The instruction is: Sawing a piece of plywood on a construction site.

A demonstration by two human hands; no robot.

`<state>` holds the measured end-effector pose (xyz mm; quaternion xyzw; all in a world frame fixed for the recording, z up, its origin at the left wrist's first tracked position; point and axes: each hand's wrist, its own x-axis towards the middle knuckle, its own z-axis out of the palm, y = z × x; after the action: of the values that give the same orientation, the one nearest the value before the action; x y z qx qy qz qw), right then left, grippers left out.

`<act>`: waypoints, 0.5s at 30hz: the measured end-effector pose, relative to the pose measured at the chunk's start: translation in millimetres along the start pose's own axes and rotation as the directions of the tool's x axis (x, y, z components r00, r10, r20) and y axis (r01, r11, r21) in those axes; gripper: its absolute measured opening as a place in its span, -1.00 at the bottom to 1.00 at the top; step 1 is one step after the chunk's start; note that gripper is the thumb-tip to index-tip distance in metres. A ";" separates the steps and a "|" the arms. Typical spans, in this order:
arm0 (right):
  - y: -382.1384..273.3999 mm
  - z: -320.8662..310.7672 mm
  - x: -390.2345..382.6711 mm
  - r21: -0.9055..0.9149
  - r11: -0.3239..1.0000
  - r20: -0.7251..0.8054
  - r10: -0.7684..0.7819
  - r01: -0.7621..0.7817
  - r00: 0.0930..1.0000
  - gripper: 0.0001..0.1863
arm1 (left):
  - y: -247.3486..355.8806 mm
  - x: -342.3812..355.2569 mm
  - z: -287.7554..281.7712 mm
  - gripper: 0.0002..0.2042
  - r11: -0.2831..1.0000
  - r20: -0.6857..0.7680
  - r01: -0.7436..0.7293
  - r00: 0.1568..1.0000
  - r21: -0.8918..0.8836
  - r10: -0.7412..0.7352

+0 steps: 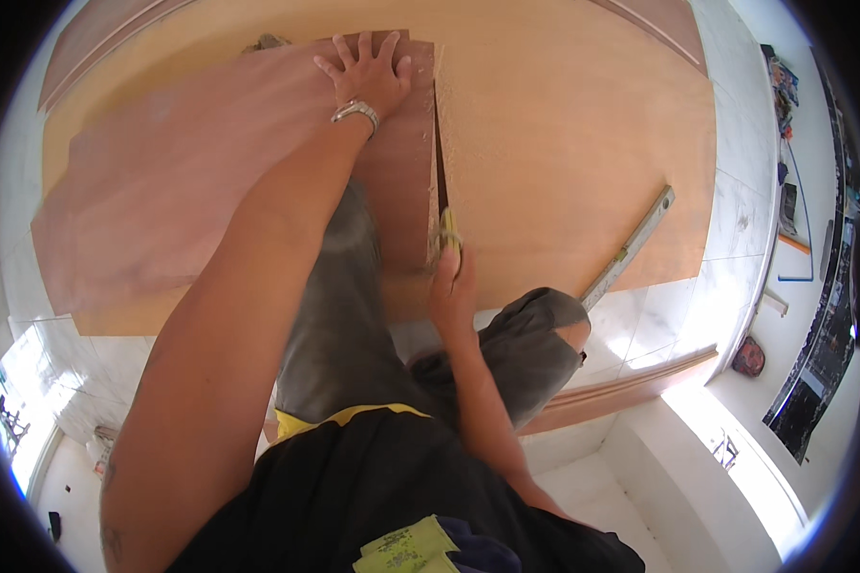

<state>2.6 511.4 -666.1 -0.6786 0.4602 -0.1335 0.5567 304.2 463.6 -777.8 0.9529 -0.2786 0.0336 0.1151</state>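
My left hand (368, 78) lies with fingers spread on a reddish-brown plywood sheet (229, 143), close to its far right corner. Below it and to the right, my right hand (454, 286) is closed around the yellow handle of a handsaw (449, 225). The saw's thin dark blade points away from me along the sheet's right edge. Pale sawdust (459, 124) is scattered beside this edge. Under the reddish sheet lies a larger tan board (583, 115). My fingers partly hide the saw handle.
A metal spirit level (631, 244) rests diagonally on the tan board's right part, near my right knee (535, 325). White tiled floor (736, 215) surrounds the boards. A long brown board (621, 390) lies at the lower right. Assorted items line the far right side.
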 end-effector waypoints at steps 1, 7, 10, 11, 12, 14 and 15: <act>-2.9 2.6 8.1 -0.080 0.994 0.000 -0.075 0.074 0.997 -0.57 | -0.3 -0.6 0.1 -0.43 1.000 -0.001 -0.010 1.000 -0.011 0.010; -9.1 44.9 131.4 -0.162 0.965 -0.038 -0.215 0.206 0.976 -0.58 | 1.5 -1.1 -4.6 -0.42 1.000 0.026 -0.016 1.000 -0.026 0.016; 10.5 15.1 46.5 -0.116 0.985 -0.001 -0.127 0.126 0.992 -0.59 | 1.5 -0.4 -4.2 -0.42 1.000 0.002 -0.006 1.000 -0.008 0.006; 14.6 5.1 20.8 -0.120 0.993 0.017 -0.021 0.023 1.000 -0.59 | 1.8 -1.7 -3.0 -0.42 1.000 0.000 -0.011 1.000 -0.025 0.011; 17.9 -5.8 -8.5 -0.042 0.997 0.032 -0.070 0.071 0.997 -0.58 | 1.1 -0.9 -2.4 -0.42 1.000 0.000 -0.004 1.000 -0.023 0.004; 12.5 -8.7 -13.1 -0.103 0.963 -0.018 -0.251 0.248 0.968 -0.55 | -0.1 -1.6 -1.1 -0.41 1.000 0.016 -0.005 1.000 -0.004 0.005; 6.4 -4.2 -4.1 -0.143 0.986 0.029 -0.079 0.082 0.996 -0.57 | -2.0 -3.5 -0.7 -0.41 1.000 0.012 -0.004 1.000 -0.013 0.004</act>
<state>-5.6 512.2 -668.8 -0.7367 0.4343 -0.1145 0.5056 302.3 467.2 -778.0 0.9517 -0.2816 0.0263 0.1197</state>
